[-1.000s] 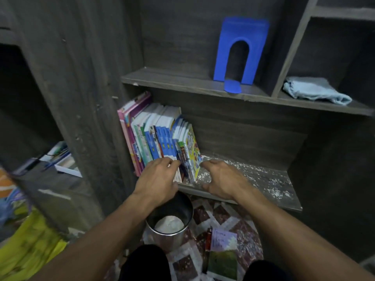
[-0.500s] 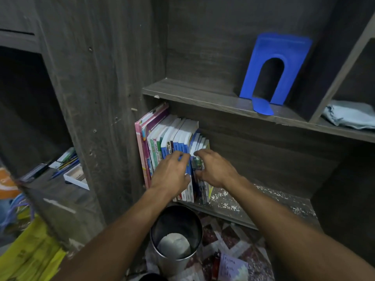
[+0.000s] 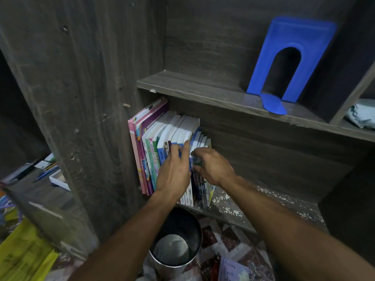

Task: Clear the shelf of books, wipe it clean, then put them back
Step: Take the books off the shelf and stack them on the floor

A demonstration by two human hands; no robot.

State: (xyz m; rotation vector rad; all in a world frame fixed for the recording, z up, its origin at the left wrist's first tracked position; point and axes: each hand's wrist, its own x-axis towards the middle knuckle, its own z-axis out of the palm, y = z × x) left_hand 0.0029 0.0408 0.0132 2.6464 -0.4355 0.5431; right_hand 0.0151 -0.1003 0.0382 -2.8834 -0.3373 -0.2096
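Standing upright at the left end of the lower shelf (image 3: 253, 205), hard against the side panel (image 3: 113, 98): 1 row of books (image 3: 160, 147), spines outward, so the panel props them in place of a support. Left hand (image 3: 174, 169): grip wide, straight fingers laid flat on the blue spines mid-row, seemingly to keep the taller volumes from tipping. Right hand (image 3: 213, 167): grip narrow, fingers and thumb curled round the thin books at the right end, probably parting them from the row for removal. Shelf board right of the row: flecked with white specks, unwiped, so clearing looks barely begun. Upper shelf (image 3: 192, 88): 1 blue bookend (image 3: 290, 57), standing unused, well apart from the books. Cloth (image 3: 363, 114): bunched in the next compartment, within reach for wiping. Metal bin (image 3: 178, 220): on the floor, just below the shelf edge.
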